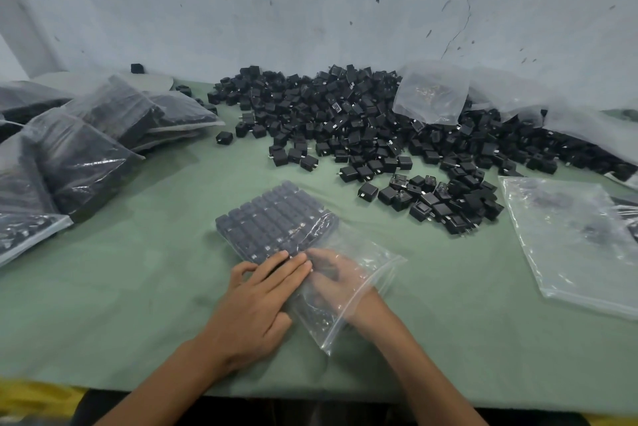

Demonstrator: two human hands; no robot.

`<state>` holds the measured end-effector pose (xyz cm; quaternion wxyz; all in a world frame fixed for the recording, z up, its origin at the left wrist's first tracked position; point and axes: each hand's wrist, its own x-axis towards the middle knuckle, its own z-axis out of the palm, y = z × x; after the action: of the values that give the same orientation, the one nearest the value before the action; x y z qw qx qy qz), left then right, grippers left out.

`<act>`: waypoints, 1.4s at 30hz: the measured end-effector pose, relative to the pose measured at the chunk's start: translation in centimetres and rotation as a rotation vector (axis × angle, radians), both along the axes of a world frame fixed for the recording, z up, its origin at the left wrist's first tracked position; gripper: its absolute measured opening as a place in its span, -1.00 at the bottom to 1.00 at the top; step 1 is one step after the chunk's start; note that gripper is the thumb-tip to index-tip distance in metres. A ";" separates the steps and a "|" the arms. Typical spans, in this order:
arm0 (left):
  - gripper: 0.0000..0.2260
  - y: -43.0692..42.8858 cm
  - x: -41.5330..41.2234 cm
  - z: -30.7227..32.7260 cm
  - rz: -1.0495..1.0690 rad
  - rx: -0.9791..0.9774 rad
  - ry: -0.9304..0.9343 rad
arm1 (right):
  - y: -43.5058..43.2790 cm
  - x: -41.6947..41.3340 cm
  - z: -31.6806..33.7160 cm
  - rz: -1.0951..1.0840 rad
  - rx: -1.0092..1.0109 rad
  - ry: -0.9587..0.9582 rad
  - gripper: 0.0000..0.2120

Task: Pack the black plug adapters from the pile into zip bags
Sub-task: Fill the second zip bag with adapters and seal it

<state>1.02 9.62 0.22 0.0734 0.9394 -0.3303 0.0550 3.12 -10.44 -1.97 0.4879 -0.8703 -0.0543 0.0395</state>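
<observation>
At the near middle of the green surface (138, 305) a clear zip bag (378, 265) lies flat, w/ neat rows of black plug adapters (272, 222) filling its far end. The left hand (262, 291) lies on top, fingers straight & together, pressing the plastic by the nearest row. The right hand (333, 275) is inside the bag thru its mouth. It's blurred by the film, so whether it holds an adapter I can't tell. The loose pile (362, 122) sits well beyond, by the wall; filled bags (86, 149) lie at left, empty bags (569, 242) at right.

Risks, as I judge them: only the film & the left palm hold the rows in place, so a push from inside could skew the nearest row and leave no room for the last pcs. Pulling the right hand out fast could drag the bag & spill adapters from the open mouth. Prongs may also snag the thin plastic.
</observation>
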 end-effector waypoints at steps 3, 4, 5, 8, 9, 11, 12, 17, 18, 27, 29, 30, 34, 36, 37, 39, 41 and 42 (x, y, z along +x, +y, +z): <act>-0.37 -0.1 -0.1 -0.1 0.016 -0.007 0.004 | 0.3 0.0 0.1 -0.020 0.153 0.003 -0.50; -0.37 -0.1 -0.1 -0.1 0.019 -0.007 0.006 | 0.3 0.0 0.2 -0.007 0.177 -0.004 -0.44; -0.36 -0.1 -0.2 -0.2 0.019 -0.003 0.004 | 0.5 -0.1 0.4 0.006 0.182 -0.019 -0.46; -0.34 -0.1 -0.2 -0.3 0.016 0.023 -0.004 | 1.0 -0.1 0.5 0.020 0.177 -0.055 -0.78; -0.34 -0.1 -0.2 -0.3 0.017 0.029 -0.005 | 1.0 0.0 0.5 0.029 0.187 -0.074 -0.78; -0.34 -0.2 -0.2 -0.4 0.021 0.035 -0.005 | 0.9 0.0 0.2 0.031 0.185 -0.077 -0.72; -0.35 -0.2 -0.1 -0.4 0.022 0.036 -0.004 | 0.7 -0.2 0.1 0.024 0.186 -0.058 -0.66; -0.36 -0.2 -0.1 -0.3 0.025 0.036 0.004 | 0.4 -0.4 -0.6 -0.048 0.276 -0.004 -0.53; -0.36 -0.1 -0.1 -0.3 0.025 0.033 0.007 | 0.2 -0.7 -0.3 -0.062 0.317 0.020 -0.55; -0.35 0.0 -0.1 -0.6 0.037 0.013 0.011 | -10.0 -5.9 5.7 0.132 0.364 0.376 -0.82; -0.35 -0.1 -0.1 -0.5 0.034 0.009 0.012 | -12.9 -5.4 7.8 0.110 0.262 0.308 -0.81; -0.35 -0.1 -0.1 -0.5 0.034 0.007 0.013 | -13.8 -4.6 8.7 0.082 0.199 0.254 -0.80; -0.35 -0.2 -0.1 -0.4 0.032 0.011 0.023 | -13.3 2.1 10.1 -0.121 -0.094 -0.013 -0.82; -0.34 -0.2 -0.2 -0.4 0.033 0.006 0.030 | -11.5 6.4 9.5 -0.143 -0.306 -0.076 -0.82; -0.34 -0.2 -0.2 -0.4 0.033 0.003 0.033 | -10.5 8.3 9.0 -0.121 -0.428 -0.083 -0.76; -0.34 -0.2 -0.3 -0.4 0.035 -0.012 0.037 | -9.0 11.4 7.5 -0.053 -0.623 -0.050 -0.60; -0.34 -0.2 -0.2 -0.4 0.034 -0.018 0.032 | -8.0 13.2 6.0 -0.025 -0.734 0.038 -0.50; -0.34 -0.2 -0.2 -0.3 0.033 -0.016 0.029 | -7.8 13.7 5.3 -0.033 -0.780 0.060 -0.51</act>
<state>0.87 9.45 -0.10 0.0845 0.9447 -0.3135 0.0453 16.78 -18.19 3.31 0.1226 -0.9896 -0.0067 0.0746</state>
